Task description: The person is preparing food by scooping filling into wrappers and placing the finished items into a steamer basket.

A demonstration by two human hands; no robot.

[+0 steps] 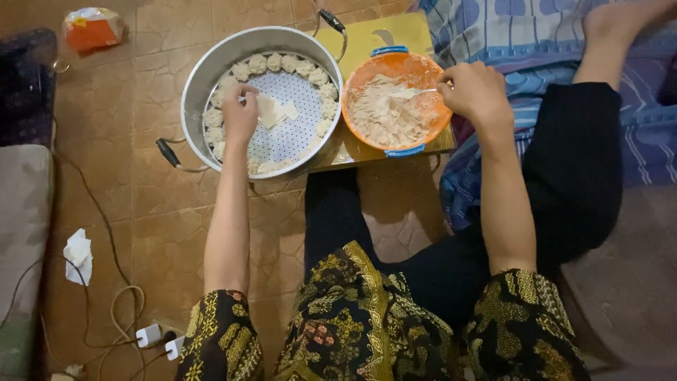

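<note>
1. From the head cam I see my left hand (240,113) over the big metal pot (204,70), fingers curled down at the ring of dumplings (282,63) on the far-left side. It's touching or just abt touching one; can't tell if it's really pinching, as the fingertips are hidden under the knuckles.
2. Dumplings sit in a ring round the edge of the white dotted steamer tray (293,134) inside the pot. Middle of the tray is mostly bare, w/ a couple of flat dough wrappers (275,111) lying just right of my left hand.
3. My right hand (477,92) is closed on the handle of a spoon (423,91), at the right rim of the orange bowl (395,67). Spoon end reaches into the pale filling (384,113) in the bowl.
4. Bowl has blue handles and stands on a yellow board (367,35), touching or just beside the pot on its right.
5. Pot has two black-grip wire handles, one near-left, one at the far side.
6. I'm sitting on a brown tiled floor (141,197), legs in black, patterned sleeves at the bottom.
7. Also on the floor: orange packet (92,28) far left, crumpled white tissue (79,254), cables w/ white plugs (159,337) near-left.
</note>
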